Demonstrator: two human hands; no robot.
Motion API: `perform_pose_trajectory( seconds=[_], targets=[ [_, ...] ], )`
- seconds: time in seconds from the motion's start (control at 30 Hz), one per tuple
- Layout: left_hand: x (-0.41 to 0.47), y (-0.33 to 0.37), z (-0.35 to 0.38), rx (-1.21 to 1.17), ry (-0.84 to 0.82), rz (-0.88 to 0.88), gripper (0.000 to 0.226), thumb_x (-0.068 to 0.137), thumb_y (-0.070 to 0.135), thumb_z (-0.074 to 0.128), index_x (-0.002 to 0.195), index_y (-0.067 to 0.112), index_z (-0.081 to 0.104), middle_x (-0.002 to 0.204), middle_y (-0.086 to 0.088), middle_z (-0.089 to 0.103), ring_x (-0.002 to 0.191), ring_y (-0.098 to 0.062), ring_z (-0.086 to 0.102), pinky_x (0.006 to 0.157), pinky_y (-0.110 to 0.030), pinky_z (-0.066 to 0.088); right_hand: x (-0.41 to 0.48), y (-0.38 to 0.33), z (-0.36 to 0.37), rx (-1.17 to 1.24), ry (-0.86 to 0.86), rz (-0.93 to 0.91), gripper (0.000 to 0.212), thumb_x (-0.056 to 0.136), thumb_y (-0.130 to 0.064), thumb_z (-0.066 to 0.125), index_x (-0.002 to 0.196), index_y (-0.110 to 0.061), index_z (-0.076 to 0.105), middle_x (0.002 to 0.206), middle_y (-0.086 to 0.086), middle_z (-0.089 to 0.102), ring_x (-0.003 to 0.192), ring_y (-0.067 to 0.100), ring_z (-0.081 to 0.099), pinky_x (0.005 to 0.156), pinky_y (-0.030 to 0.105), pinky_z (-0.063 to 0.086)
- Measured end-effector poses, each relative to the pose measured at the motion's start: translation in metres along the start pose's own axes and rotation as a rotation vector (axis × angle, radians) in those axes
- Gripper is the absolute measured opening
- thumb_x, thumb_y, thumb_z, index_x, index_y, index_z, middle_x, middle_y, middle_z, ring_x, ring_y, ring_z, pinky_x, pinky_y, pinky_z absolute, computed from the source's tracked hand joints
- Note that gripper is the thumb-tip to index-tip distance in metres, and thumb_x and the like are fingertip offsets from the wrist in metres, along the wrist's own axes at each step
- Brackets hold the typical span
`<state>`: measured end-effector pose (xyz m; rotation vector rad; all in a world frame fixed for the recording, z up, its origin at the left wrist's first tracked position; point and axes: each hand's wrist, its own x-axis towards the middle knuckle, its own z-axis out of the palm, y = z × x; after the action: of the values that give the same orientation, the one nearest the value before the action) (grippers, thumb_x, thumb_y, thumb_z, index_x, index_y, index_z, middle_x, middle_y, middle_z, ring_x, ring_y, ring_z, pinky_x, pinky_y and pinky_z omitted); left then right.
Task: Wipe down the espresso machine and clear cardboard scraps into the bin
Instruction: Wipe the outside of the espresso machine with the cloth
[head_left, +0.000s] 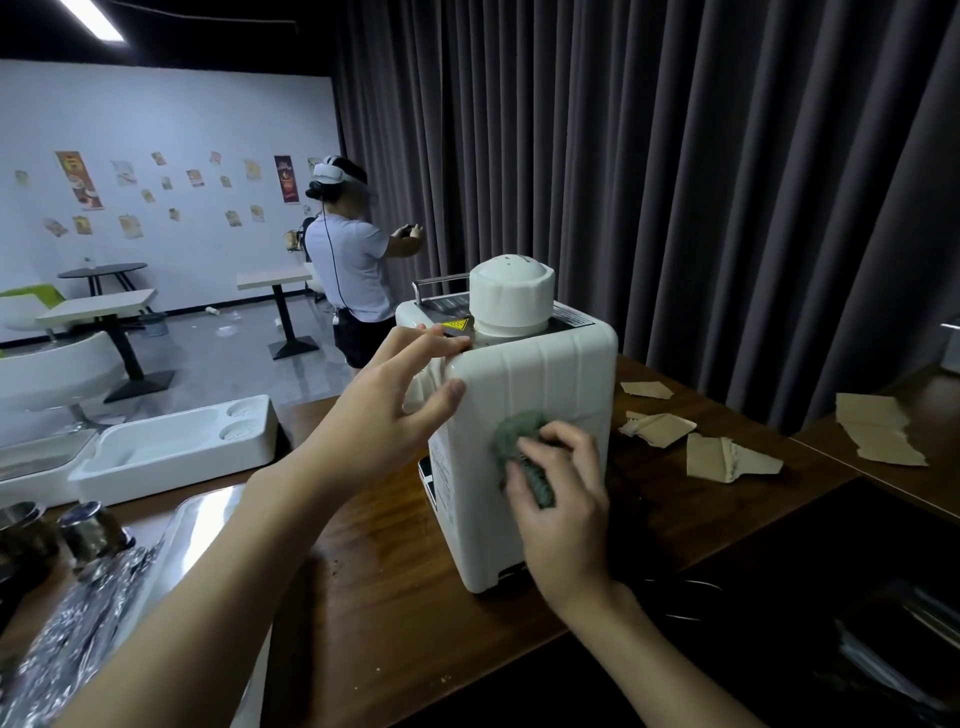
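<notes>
The white espresso machine (540, 374) stands upright on the dark wooden counter (395, 571), with a round white cap on top. My left hand (395, 395) grips its upper left corner, fingers over the top edge. My right hand (561, 499) presses a grey-green cloth (511, 436) against the machine's near side panel. Several brown cardboard scraps (660, 427) lie on the counter to the right of the machine, with a larger piece (878, 428) on the adjoining surface farther right. No bin is identifiable.
A white moulded foam tray (171, 452) sits at the left, a metal tray (202, 525) with foil and metal cups in front of it. Dark curtains hang behind. A person in a headset stands beyond the counter near café tables. A dark recess lies at lower right.
</notes>
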<state>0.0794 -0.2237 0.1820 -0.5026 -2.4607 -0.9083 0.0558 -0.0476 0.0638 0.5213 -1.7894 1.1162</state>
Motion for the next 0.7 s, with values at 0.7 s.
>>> perform_pose_trajectory(
  seconds=[0.7],
  targets=[
    [-0.002, -0.001, 0.003, 0.015, 0.005, 0.007, 0.033, 0.099, 0.04, 0.053, 0.133, 0.037, 0.051, 0.135, 0.018, 0.039, 0.141, 0.008, 0.025, 0.11, -0.025, 0.03, -0.028, -0.017, 0.014, 0.013, -0.123, -0.088, 0.018, 0.094, -0.027, 0.059, 0.103, -0.013, 0.065, 0.118, 0.006, 0.058, 0.105, 0.019, 0.059, 0.088, 0.026, 0.053]
  ],
)
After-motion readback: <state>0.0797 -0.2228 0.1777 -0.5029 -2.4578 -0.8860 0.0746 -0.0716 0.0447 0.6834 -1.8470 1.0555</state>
